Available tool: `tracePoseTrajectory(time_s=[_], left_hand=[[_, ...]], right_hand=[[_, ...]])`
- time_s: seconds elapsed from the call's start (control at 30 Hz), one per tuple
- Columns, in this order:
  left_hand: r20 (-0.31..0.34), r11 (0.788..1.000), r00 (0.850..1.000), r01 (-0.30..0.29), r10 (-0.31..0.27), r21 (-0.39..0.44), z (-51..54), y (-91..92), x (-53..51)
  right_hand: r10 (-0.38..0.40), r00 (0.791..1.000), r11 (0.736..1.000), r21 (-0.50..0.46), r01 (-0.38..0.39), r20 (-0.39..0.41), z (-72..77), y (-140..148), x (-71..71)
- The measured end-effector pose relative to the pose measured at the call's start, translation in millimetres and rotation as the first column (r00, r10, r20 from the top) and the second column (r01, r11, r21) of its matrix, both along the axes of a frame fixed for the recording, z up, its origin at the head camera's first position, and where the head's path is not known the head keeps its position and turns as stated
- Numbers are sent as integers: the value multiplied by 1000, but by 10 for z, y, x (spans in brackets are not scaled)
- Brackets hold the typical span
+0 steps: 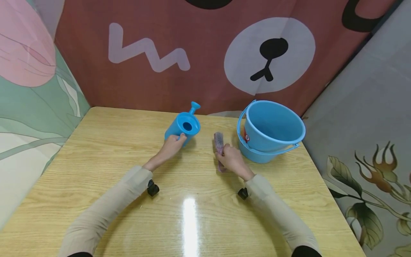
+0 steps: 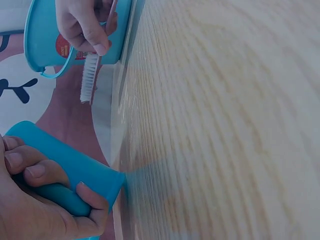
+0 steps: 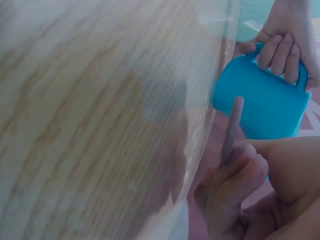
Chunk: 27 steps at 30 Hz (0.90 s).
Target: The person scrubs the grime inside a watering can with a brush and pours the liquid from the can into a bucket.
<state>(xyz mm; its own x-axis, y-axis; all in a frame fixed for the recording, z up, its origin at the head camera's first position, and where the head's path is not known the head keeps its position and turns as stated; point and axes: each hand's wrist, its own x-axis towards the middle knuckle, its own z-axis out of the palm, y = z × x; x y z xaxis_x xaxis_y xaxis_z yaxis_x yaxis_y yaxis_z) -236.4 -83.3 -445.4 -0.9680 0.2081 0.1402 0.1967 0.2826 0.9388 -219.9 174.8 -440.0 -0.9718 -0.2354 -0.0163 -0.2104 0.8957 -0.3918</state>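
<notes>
My left hand point(image 1: 172, 146) grips the handle of a blue watering can point(image 1: 183, 125); in the left wrist view its fingers curl round the handle of the can point(image 2: 75, 165), which tilts with its base edge close to the tabletop. A pinkish brush point(image 1: 219, 142) is pinched in my right hand point(image 1: 233, 159), its white bristles point(image 2: 90, 77) showing in the left wrist view. The brush handle point(image 3: 232, 130) sticks out past the curled fingers of my right hand point(image 3: 235, 195) in the right wrist view.
Two blue buckets, one set inside the other point(image 1: 273, 125), stand at the back right of the wooden table point(image 1: 154, 221), just right of my right hand. Patterned cloths point(image 1: 147, 85) hang behind and at both sides.
</notes>
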Motion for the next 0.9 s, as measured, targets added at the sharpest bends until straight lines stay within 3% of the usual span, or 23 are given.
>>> tracePoseTrajectory(time_s=[0.57, 0.9], left_hand=[[-9, 1000, 1000, 1, 0, 2, -24, -1, -12], [-16, 1000, 1000, -3, 2, -2, -16, 1, -11]], right_hand=[[-35, 997, 997, 74, 30, 75, -155, 26, -156], [-45, 995, 994, 106, 35, 93, -175, 31, -188]])
